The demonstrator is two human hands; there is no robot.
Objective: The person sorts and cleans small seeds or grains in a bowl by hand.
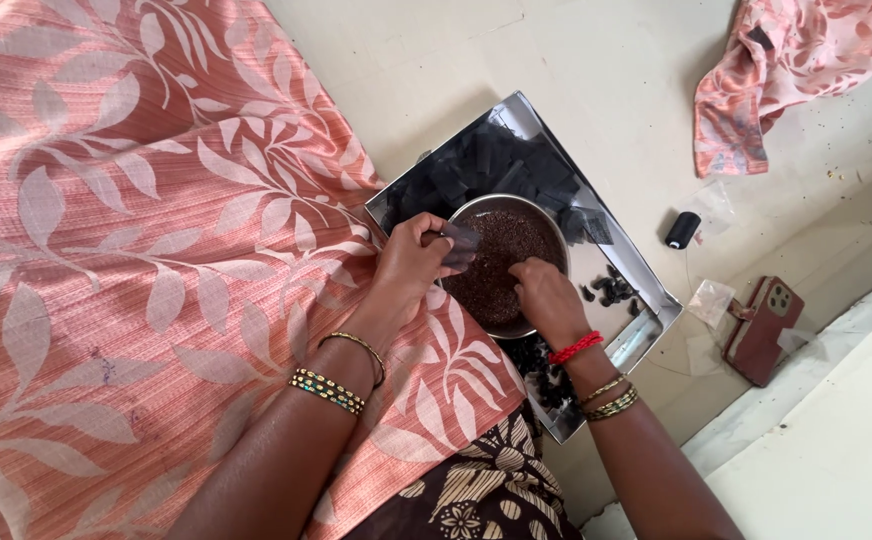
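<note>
A round steel bowl (546, 214) full of small dark brown seeds (504, 250) rests in a shiny metal tray (516, 115) on the floor. My left hand (411, 262) holds a small dark cloth piece (459, 243) at the bowl's left rim. My right hand (544, 293) dips into the seeds at the bowl's near edge, fingers pinched together. Several dark cloth squares (491, 160) lie piled at the tray's far end, and small tied black bundles (611, 290) lie at its right side.
My lap is covered by orange leaf-print cloth (126, 250). A black thread spool (682, 229), clear plastic scraps (711, 298) and a phone in a red case (762, 329) lie on the floor to the right. Another patterned cloth (786, 70) sits at top right.
</note>
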